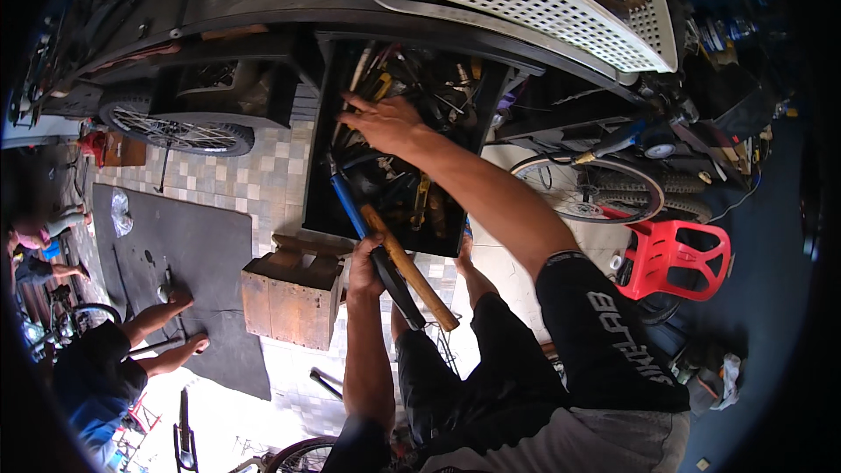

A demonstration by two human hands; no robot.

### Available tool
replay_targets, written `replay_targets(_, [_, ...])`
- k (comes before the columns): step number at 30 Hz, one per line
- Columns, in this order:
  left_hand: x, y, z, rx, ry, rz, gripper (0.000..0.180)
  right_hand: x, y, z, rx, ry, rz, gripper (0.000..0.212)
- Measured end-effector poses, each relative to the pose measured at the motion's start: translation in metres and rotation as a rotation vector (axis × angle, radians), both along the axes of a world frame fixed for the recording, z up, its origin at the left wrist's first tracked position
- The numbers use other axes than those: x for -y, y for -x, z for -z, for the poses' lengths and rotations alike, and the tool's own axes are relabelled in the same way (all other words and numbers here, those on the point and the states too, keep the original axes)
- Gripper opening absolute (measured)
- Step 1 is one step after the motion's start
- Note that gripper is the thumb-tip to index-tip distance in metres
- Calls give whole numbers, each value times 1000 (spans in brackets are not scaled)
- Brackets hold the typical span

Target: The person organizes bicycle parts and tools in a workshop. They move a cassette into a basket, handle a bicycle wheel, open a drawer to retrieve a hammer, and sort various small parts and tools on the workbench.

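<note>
My left hand [366,267] is closed round a long tool with a blue shaft [349,204] and a black grip, whose far end reaches into the drawer and is too dark to make out. Close beside it a wooden handle [405,264] sticks out over the drawer's near edge; I cannot tell whether my fingers touch it. My right hand [385,123] is over the left part of the black drawer [314,197], fingers apart, with nothing visible in it. Jumbled hand tools fill the drawer, among them a yellow-handled one [420,197].
A worn wooden box [293,298] stands left of the drawer. The workbench carries a white perforated basket [534,4]. Bicycle wheels [604,188] and a red plastic chair [679,258] are on the right. At lower left, another person's hands [180,300] work above a dark mat [210,245].
</note>
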State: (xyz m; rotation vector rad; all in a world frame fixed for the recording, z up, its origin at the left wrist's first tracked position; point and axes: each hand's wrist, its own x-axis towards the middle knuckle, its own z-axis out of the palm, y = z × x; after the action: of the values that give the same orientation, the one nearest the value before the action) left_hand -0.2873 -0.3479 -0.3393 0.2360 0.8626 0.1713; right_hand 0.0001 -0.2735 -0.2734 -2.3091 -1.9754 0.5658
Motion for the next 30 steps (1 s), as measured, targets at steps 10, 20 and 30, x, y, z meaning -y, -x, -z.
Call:
replay_targets(10, [4, -7, -8, 9, -31, -16, 46, 59, -35, -58, 212, 484, -42, 43])
replay_targets(20, [3, -15, -26, -22, -49, -18, 39, -22, -21, 16, 149, -59, -104, 46])
replay_targets(30, [7, -17, -25, -48, -72, -46, 35, 41, -51, -33, 239, 198, 110, 59])
